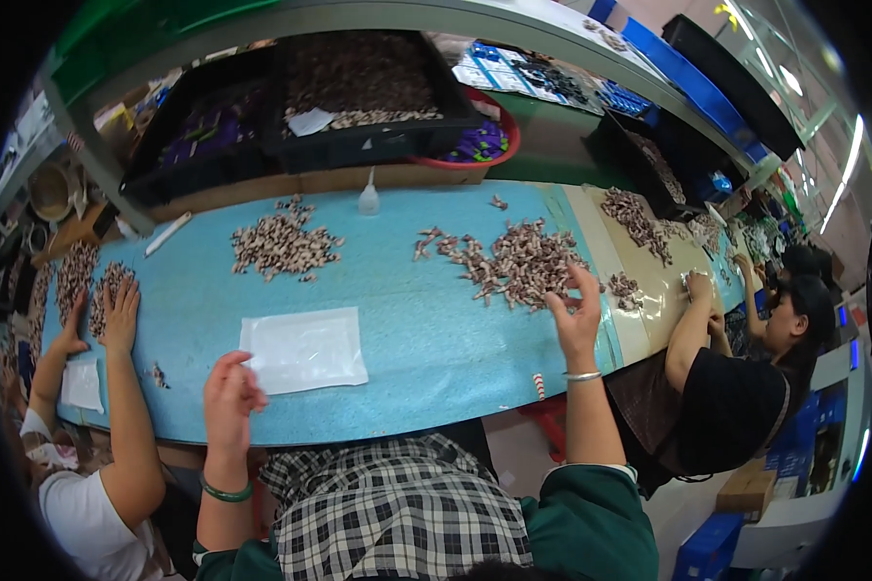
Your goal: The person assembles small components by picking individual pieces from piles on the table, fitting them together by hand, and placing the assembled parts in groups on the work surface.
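Note:
My left hand [231, 395] hovers over the blue table near its front edge, beside the left end of a flat white plastic pouch [305, 351]. Its fingers are curled in and slightly blurred; whatever they may hold is hidden. At the right end of a large pile of small brown-and-cream pieces [515, 263], my right hand [577, 324] is raised with thumb and fingers apart. No piece shows between them. A smaller pile of the same pieces [286, 244] lies beyond the pouch.
Black bins [358, 145] and a red basin [502, 145] stand behind the table. A squeeze bottle [368, 197] and a white pen-like stick [169, 233] lie toward the back. Co-workers' hands [118, 315] are at piles on the left; another person [736, 387] sits on the right.

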`<action>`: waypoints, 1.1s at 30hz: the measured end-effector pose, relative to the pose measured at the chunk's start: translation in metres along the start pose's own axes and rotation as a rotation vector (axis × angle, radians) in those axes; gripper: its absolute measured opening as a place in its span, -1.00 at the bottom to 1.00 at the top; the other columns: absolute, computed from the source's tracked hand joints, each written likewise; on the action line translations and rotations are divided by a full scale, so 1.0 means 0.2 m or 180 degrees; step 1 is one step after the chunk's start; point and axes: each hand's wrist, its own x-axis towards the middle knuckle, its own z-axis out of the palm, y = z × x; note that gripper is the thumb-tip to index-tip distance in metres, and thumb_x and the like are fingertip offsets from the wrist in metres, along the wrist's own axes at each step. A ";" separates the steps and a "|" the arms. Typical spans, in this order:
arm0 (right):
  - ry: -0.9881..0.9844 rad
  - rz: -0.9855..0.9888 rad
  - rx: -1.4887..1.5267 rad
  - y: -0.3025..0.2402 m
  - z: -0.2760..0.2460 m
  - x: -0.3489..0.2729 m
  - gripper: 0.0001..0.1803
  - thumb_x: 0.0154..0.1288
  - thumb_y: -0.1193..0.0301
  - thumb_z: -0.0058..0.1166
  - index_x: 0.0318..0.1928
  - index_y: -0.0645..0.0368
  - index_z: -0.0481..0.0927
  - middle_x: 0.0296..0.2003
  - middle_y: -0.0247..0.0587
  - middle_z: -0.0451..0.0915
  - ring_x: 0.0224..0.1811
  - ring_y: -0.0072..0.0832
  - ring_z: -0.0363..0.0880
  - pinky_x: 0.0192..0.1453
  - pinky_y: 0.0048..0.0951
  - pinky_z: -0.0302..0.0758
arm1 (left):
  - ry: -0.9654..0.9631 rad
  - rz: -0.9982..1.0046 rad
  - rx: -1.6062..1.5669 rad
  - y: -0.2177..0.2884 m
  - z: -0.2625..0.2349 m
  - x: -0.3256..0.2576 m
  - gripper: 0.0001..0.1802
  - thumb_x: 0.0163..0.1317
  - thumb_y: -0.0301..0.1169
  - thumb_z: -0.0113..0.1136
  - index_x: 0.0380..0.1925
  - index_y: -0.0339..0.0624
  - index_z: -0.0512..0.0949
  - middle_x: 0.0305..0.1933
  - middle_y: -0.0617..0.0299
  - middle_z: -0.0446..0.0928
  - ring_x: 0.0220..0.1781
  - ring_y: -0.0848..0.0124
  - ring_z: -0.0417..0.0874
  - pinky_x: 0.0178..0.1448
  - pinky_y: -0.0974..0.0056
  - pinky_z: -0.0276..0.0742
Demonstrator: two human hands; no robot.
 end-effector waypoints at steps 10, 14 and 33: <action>-0.1368 0.0300 -0.1127 0.50 -0.17 0.31 0.39 -0.35 -0.11 0.47 0.48 -0.06 -0.10 0.44 0.23 -0.14 0.50 0.07 -0.13 0.45 0.08 -0.02 | -0.2670 0.2392 0.4238 -0.17 1.25 0.38 -0.07 0.06 -0.18 0.38 0.36 -0.11 0.07 0.31 -0.21 0.19 0.35 -0.14 0.24 0.37 -0.08 0.22; -0.2143 0.0414 -0.1622 0.53 -0.18 0.35 0.52 -0.53 -0.18 0.49 0.49 -0.18 -0.15 0.46 0.13 -0.14 0.50 0.07 -0.14 0.37 0.26 0.01 | -0.2426 0.2713 0.4479 -0.33 1.55 0.54 0.01 0.05 -0.08 0.35 0.41 -0.06 -0.01 0.34 -0.21 0.14 0.41 -0.17 0.14 0.40 -0.19 0.10; -0.0247 0.0255 0.1264 0.38 0.31 0.18 -0.08 -0.06 0.34 0.34 0.34 0.29 0.21 0.24 0.05 0.31 0.32 -0.17 0.29 0.38 -0.27 0.25 | -0.0603 0.1726 0.1587 -0.68 2.02 0.69 -0.59 0.34 -0.13 -0.03 -0.07 -0.18 0.62 0.06 -0.03 0.56 0.11 0.03 0.53 0.22 0.08 0.39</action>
